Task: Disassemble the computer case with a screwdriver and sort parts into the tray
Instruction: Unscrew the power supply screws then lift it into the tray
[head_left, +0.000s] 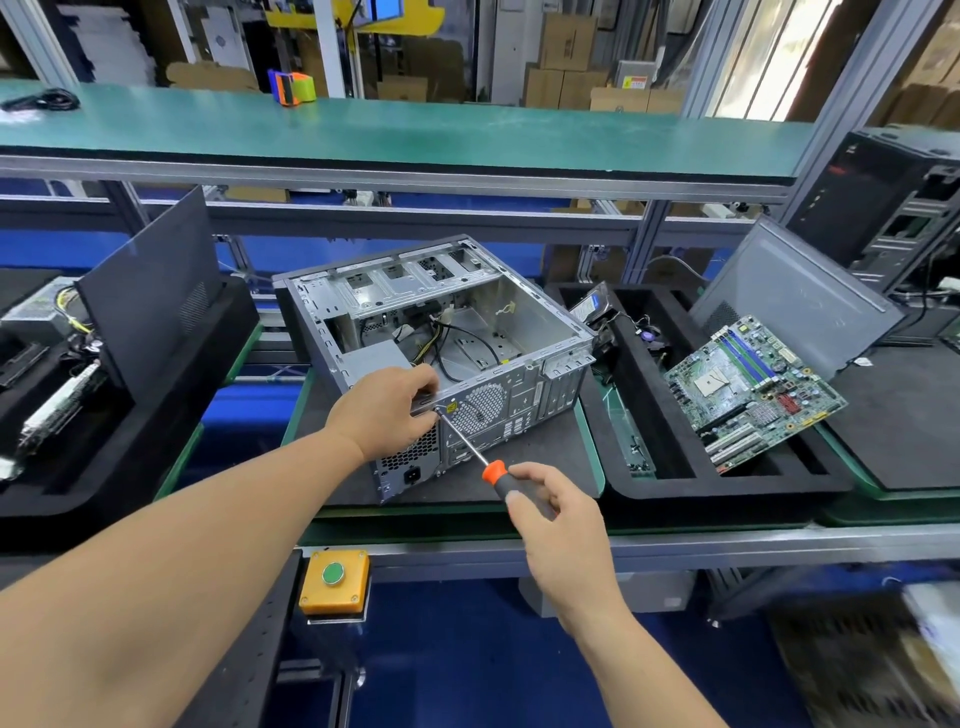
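— While the left hand (387, 410) grips the near wall of the computer case (441, 353) on the tabletop (524, 457), what matters?

— Right hand (550, 514) holds the screwdriver (485, 462) handle; keep its tip straight in the screw, I think, and press firmly.

Factory assembly line: green workbench (415, 135), stacked cardboard boxes (563, 67) (behind)

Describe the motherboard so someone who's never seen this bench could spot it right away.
Start at the open computer case in the middle of the bench, then look right to the black foam tray beside it. The motherboard lies tilted across that tray. It is the only green circuit board there, with blue memory slots and a square silver socket, unlike the grey side panel behind it.
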